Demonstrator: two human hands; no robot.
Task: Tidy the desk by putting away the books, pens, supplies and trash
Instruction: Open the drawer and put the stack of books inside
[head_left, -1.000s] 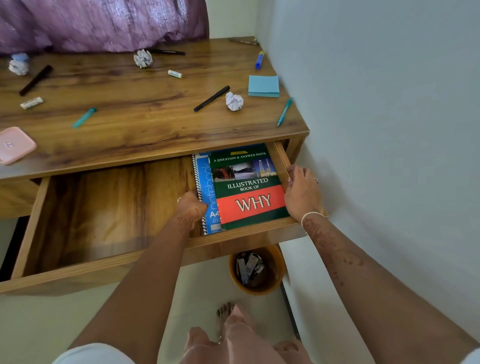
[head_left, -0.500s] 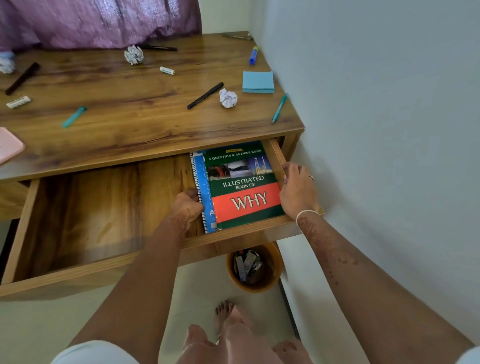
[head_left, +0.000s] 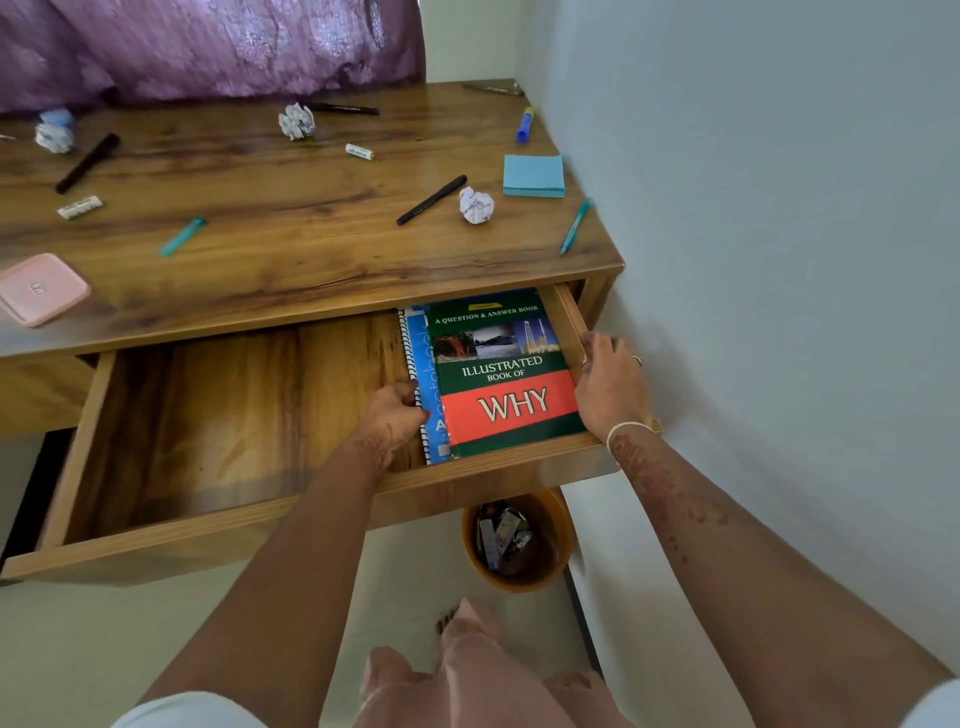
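Clearance: the drawer (head_left: 208, 519) stands pulled out. Its floor to the left of my left hand (head_left: 395, 415) is bare board with free room. To the right of my right hand (head_left: 610, 389) there is very little room. The drawer's side wall runs just beside my knuckles, and the painted wall (head_left: 779, 260) is near behind it. The drawer's front rail passes under both my wrists. The desk top (head_left: 311, 249) overhangs the back of the drawer, beyond my fingertips.

Materials: drawer and desk top are brown wood-grain board, square-edged and lightly glossy. The green book (head_left: 506, 374) has a flat, glossy cover with a red band. It lies on the blue spiral notebook (head_left: 423, 364), whose white wire coil shows along its left edge.

Position: both lie flat in the drawer's right end, between my hands. My left fingers are curled against the coil edge of the notebook, gripping it. My right fingers curl down over the book's right edge, into the gap beside the side wall, holding it.

Beyond my hands, on the desk top, lie a black pen (head_left: 431, 200), a crumpled paper (head_left: 476, 205), a blue sticky pad (head_left: 533, 174) and a teal pen (head_left: 575, 226). Below my right wrist, on the floor, stands a round orange bin (head_left: 550, 561) holding wrappers.
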